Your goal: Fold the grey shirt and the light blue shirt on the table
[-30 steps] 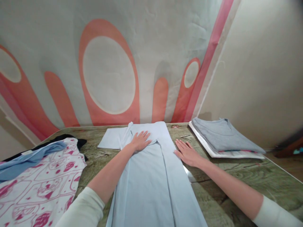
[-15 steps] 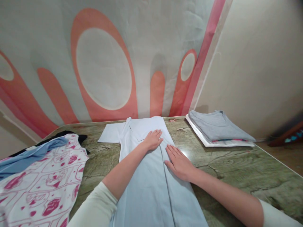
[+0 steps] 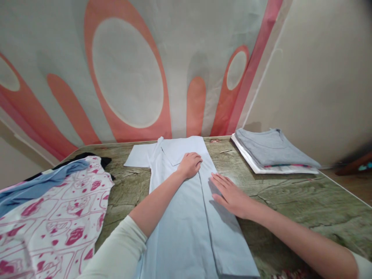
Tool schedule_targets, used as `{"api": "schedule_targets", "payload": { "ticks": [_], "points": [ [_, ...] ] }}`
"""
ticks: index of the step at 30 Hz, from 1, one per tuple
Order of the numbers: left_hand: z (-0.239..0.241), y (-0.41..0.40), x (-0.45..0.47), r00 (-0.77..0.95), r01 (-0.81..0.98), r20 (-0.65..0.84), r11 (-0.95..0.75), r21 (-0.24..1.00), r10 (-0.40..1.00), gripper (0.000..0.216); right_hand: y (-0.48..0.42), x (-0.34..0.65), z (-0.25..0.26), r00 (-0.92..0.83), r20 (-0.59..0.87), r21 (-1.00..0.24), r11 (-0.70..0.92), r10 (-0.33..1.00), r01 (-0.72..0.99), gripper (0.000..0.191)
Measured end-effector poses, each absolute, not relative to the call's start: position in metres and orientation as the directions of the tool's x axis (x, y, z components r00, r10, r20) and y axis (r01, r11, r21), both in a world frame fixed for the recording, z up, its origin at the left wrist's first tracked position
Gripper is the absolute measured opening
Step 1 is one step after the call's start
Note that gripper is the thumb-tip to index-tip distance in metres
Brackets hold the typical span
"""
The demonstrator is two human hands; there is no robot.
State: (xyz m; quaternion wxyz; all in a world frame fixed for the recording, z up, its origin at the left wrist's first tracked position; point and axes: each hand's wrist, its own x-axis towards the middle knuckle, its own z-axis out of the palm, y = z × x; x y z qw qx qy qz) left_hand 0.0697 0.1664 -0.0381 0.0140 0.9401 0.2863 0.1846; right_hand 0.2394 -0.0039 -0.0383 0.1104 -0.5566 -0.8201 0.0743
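Flat earlier, our left hand (image 3: 190, 165) now curls on the pale-blue shirt (image 3: 184, 221), grip indeterminable; our right hand (image 3: 231, 195) stays extended.

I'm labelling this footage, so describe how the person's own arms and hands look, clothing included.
The left hand and right hand are bare: no gloves, and no ring, watch or bracelet shows. The left sleeve is plain, pale off-white with a faint greenish tint, leaving the forearm bare. Only a pale bit of the right sleeve shows.
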Motion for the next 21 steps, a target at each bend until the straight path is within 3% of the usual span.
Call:
{"api": "schedule_targets", "payload": {
  "ticks": [5,11,21],
  "points": [
    [-0.045,0.172,0.072,0.782,0.53,0.315,-0.84,0.117,0.537,0.034,0.03,0.225,-0.042,-0.435,0.091,-0.249,0.443,0.896,0.861,0.063],
    [-0.053,0.179,0.074,0.8,0.511,0.299,-0.852,0.117,0.521,0.039,-0.006,0.22,-0.039,-0.514,0.089,-0.267,0.518,0.853,0.813,0.065],
    [-0.048,0.174,0.077,0.805,0.537,0.268,-0.842,0.05,0.529,0.035,-0.081,0.215,-0.017,-0.64,-0.024,-0.483,0.551,0.768,0.681,0.067]
  ]
}}
